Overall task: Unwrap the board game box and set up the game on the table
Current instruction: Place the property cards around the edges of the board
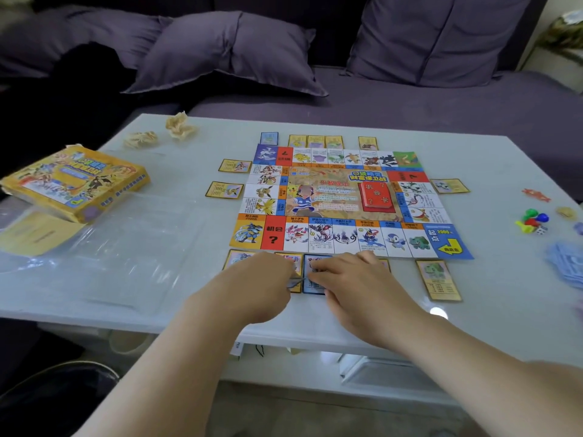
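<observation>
Thin blue-bordered paper card (312,288): likely light, bendable; lift by an edge. Right hand (350,275) presses it; left hand (262,279) apparently pinches its edge

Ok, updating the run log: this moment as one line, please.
stage: cards along board near edge | left hand: at yellow-bordered card, grip unclear | right hand: touching blue-bordered card | box: left of board
</observation>
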